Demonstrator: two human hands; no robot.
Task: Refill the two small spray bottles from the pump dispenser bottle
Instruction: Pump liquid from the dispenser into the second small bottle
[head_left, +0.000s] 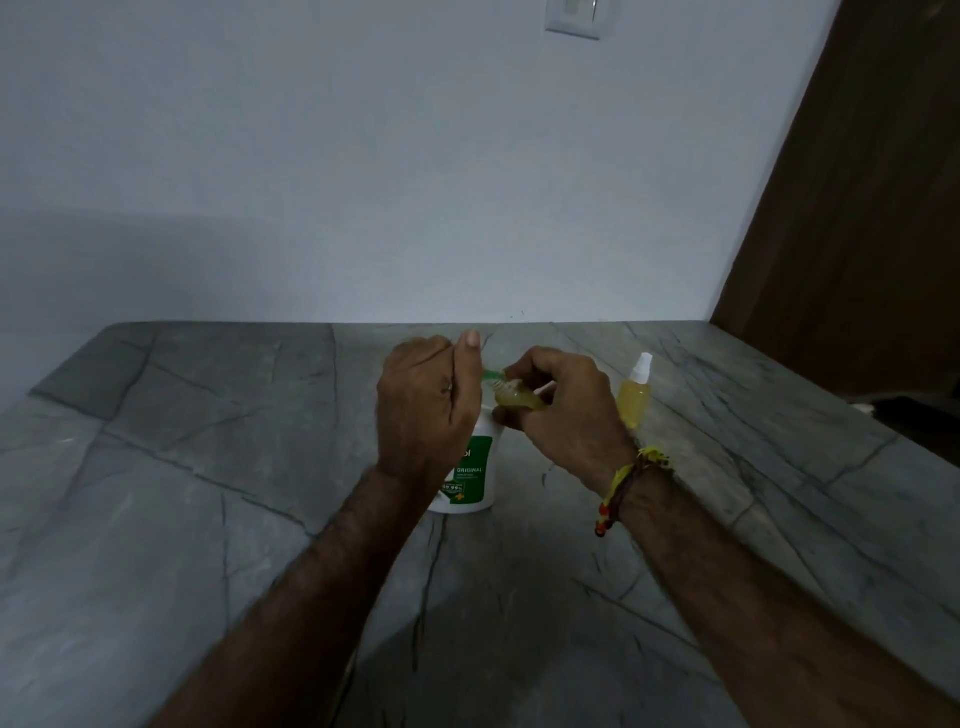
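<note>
Left hand (423, 415) curls over the pump dispenser bottle (470, 475), which stands on the worktop (208, 493). Right hand (563, 410) grips an uncapped spray bottle (514, 397) tilted toward the green nozzle (493, 373). A second, capped spray bottle (635, 392) stands just right.

White pump bottle (475, 467) with green label, green spout (493, 372). Pale yellow liquid in both spray bottles, the capped one (635, 395) centre-right topped white. Grey veined stone counter (208, 467), blue-grey wall (363, 156), brown door (857, 208) upper right.
</note>
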